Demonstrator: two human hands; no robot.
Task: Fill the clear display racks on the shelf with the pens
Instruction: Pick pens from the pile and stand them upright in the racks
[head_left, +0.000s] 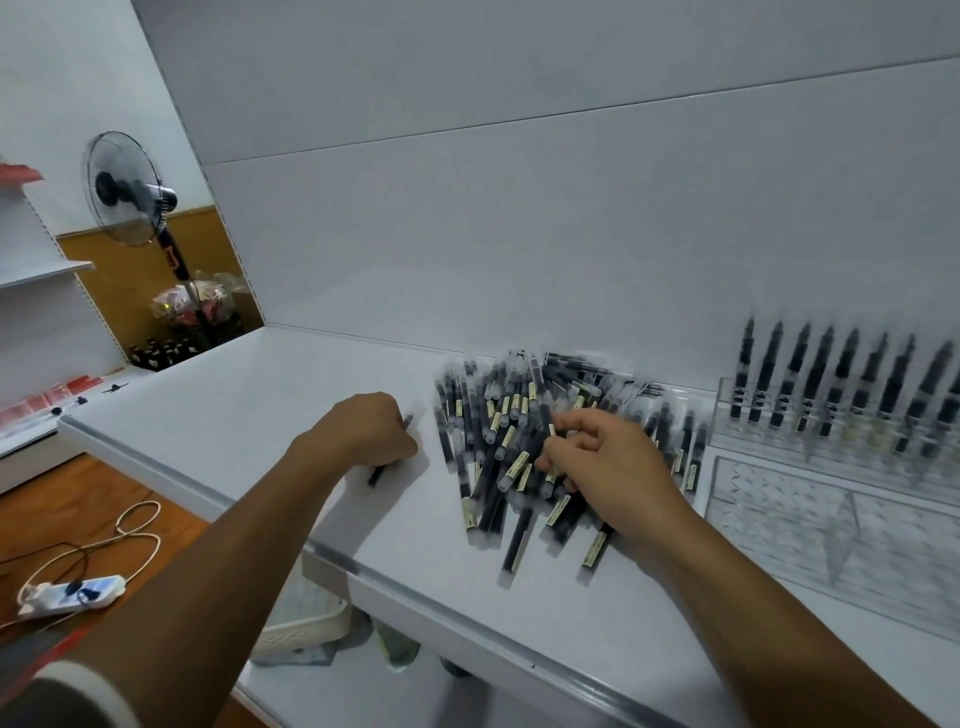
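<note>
A heap of black pens with clear caps lies on the white shelf. My right hand rests on the heap, its fingers curled and pinching pens near the middle. Left of the heap, my left hand is curled around a single black pen that sticks out at both ends. At the right stands a clear display rack; its back row holds several upright pens, and its front rows show bare holes.
The shelf's grey front edge runs diagonally below my arms. A standing fan is at the far left. A white power strip with cables lies on the wooden floor. A pale basket sits under the shelf.
</note>
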